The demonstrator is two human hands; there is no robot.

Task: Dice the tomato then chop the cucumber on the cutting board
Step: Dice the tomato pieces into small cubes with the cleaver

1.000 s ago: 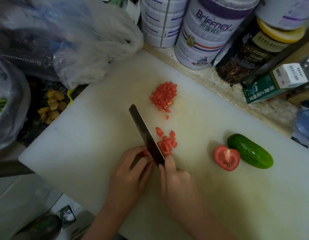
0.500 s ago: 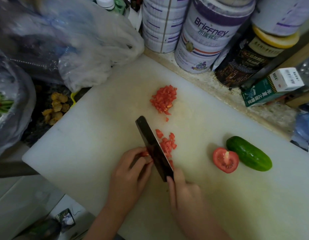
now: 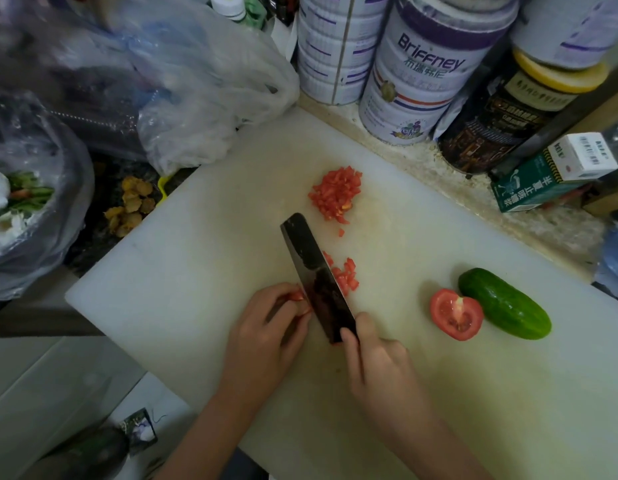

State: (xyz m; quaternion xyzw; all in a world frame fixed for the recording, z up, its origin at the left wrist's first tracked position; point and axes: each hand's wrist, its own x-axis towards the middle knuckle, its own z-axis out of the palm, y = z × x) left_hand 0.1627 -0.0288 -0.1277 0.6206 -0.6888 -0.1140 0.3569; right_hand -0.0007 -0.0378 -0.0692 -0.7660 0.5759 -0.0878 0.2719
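Note:
A white cutting board [image 3: 203,278] fills the middle of the view. My right hand [image 3: 377,365] grips a dark cleaver [image 3: 314,268], its blade down on the board. Left of the blade, my left hand [image 3: 266,334] holds tomato strips [image 3: 299,297] with curled fingers. A few diced pieces [image 3: 347,277] lie just right of the blade. A bigger pile of diced tomato [image 3: 337,194] sits farther back. A tomato half [image 3: 456,315], cut face up, lies at the right, touching a whole green cucumber [image 3: 505,303].
Large tins [image 3: 415,74] and a dark jar [image 3: 508,112] stand along the board's back edge, with a green carton [image 3: 550,171] to their right. Plastic bags [image 3: 196,81] crowd the back left. Yellowish pieces [image 3: 131,206] lie off the left edge.
The cleaver and my right hand have shifted slightly toward me along the tomato strips, leaving cut pieces to the blade's right. My left hand keeps its hold.

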